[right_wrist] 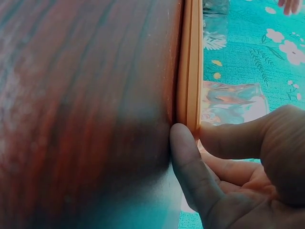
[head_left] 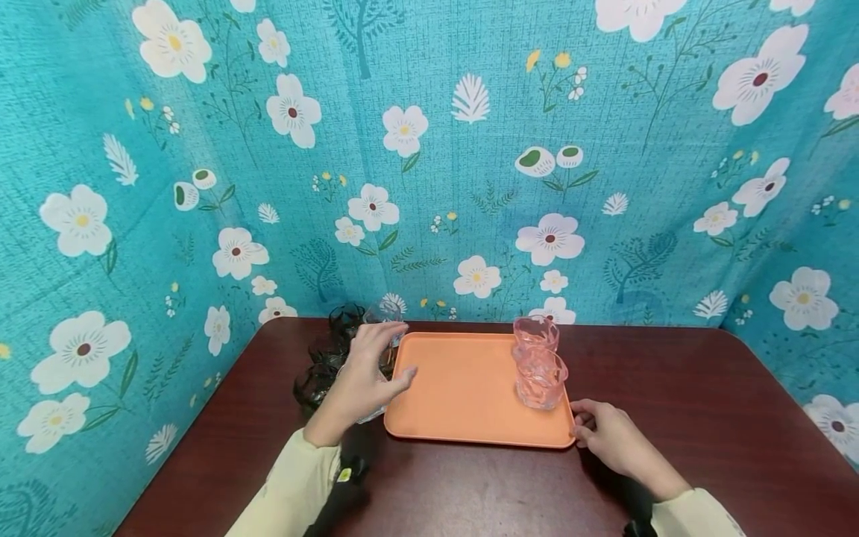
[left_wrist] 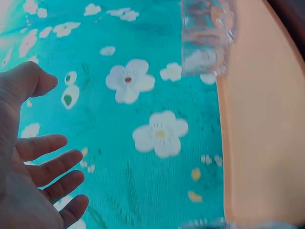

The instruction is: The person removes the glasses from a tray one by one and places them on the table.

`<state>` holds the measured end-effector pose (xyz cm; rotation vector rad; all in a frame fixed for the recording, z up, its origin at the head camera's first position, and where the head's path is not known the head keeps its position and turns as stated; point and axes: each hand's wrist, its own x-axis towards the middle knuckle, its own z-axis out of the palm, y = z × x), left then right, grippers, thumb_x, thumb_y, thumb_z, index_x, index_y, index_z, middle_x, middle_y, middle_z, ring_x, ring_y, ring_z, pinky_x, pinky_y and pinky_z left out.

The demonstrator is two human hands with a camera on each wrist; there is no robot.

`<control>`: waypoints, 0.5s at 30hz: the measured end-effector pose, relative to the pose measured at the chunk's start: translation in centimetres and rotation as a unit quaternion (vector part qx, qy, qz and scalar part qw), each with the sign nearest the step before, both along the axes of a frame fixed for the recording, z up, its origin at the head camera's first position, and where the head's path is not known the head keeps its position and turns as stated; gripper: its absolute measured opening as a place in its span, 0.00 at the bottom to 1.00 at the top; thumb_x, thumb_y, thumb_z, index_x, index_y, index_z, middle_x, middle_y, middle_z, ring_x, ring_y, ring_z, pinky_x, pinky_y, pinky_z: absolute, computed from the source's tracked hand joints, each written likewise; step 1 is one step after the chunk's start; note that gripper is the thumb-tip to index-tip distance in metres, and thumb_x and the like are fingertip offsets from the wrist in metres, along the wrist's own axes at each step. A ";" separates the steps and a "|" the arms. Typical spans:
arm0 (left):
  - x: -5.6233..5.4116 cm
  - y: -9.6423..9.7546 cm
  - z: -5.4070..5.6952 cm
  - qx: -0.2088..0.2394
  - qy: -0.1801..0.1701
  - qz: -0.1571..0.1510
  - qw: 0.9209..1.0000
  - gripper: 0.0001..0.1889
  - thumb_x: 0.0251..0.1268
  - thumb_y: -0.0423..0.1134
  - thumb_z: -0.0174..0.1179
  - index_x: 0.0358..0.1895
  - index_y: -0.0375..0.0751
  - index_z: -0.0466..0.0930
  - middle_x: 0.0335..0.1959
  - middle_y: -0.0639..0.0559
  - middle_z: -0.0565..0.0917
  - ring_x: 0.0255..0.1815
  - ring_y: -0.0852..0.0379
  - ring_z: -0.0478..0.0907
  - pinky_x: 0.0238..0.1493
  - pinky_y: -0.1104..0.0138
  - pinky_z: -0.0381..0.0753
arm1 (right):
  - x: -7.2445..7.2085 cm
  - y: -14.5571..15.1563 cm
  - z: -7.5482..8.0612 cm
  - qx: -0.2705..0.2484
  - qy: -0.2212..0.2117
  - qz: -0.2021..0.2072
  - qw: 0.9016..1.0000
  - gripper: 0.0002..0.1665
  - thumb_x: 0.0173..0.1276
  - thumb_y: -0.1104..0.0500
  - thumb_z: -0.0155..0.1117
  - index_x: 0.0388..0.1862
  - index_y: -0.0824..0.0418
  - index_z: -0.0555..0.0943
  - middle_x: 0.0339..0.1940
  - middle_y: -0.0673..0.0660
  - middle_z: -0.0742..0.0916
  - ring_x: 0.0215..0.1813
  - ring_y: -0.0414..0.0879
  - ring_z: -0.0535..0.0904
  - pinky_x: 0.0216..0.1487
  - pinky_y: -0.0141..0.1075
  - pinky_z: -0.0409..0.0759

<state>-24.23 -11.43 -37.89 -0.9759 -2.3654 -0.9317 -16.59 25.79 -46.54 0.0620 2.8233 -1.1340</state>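
An orange tray (head_left: pixel 463 388) lies on the table. Two pink clear glasses, a rear one (head_left: pixel 536 333) and a front one (head_left: pixel 540 379), stand at its right end. My right hand (head_left: pixel 614 436) is at the tray's front right corner; in the right wrist view, thumb (right_wrist: pixel 228 140) and forefinger (right_wrist: pixel 188 157) pinch the rim. Over the tray's left edge hovers my left hand (head_left: pixel 365 373), fingers (left_wrist: pixel 59 167) and thumb apart with nothing between them. Dark glasses (head_left: pixel 314 388) and clear glasses (head_left: pixel 388 313) stand left of the tray, partly hidden behind that hand.
The dark red-brown table (head_left: pixel 671 388) reaches back to a turquoise flowered cloth (head_left: pixel 436 186), which hangs behind and on both sides. Bare tabletop shows in front of the tray and to its right.
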 end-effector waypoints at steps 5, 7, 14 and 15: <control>-0.6 3.0 0.3 0.004 -0.009 -0.023 1.000 0.29 0.55 0.44 0.67 0.61 0.40 0.73 0.58 0.52 0.73 0.57 0.56 0.64 0.55 0.55 0.67 | 0.0 0.0 0.0 0.001 0.002 0.001 1.000 0.21 0.61 0.72 0.62 0.53 0.76 0.74 0.30 0.54 0.81 0.30 0.43 0.79 0.27 0.34 0.78; -1.1 4.1 0.3 0.002 -0.012 -0.030 0.999 0.29 0.54 0.44 0.67 0.61 0.40 0.73 0.58 0.51 0.74 0.57 0.55 0.64 0.55 0.56 0.68 | 0.0 -0.1 0.0 0.003 0.002 0.001 1.000 0.21 0.61 0.71 0.62 0.53 0.76 0.74 0.30 0.54 0.81 0.30 0.43 0.79 0.27 0.34 0.78; -3.0 8.5 -0.3 -0.046 -0.071 -0.056 0.995 0.32 0.58 0.52 0.65 0.64 0.42 0.70 0.60 0.49 0.72 0.61 0.53 0.63 0.57 0.56 0.68 | 0.0 -0.1 0.2 -0.001 0.001 -0.001 1.000 0.21 0.61 0.72 0.62 0.53 0.77 0.74 0.30 0.55 0.81 0.30 0.43 0.79 0.27 0.34 0.79; -3.3 9.1 -0.5 -0.057 -0.082 -0.057 0.993 0.33 0.58 0.53 0.64 0.64 0.42 0.70 0.61 0.49 0.71 0.61 0.53 0.63 0.57 0.56 0.68 | 0.1 -0.1 0.2 -0.001 0.002 0.000 1.000 0.21 0.61 0.72 0.62 0.53 0.77 0.74 0.30 0.55 0.81 0.30 0.43 0.79 0.27 0.34 0.79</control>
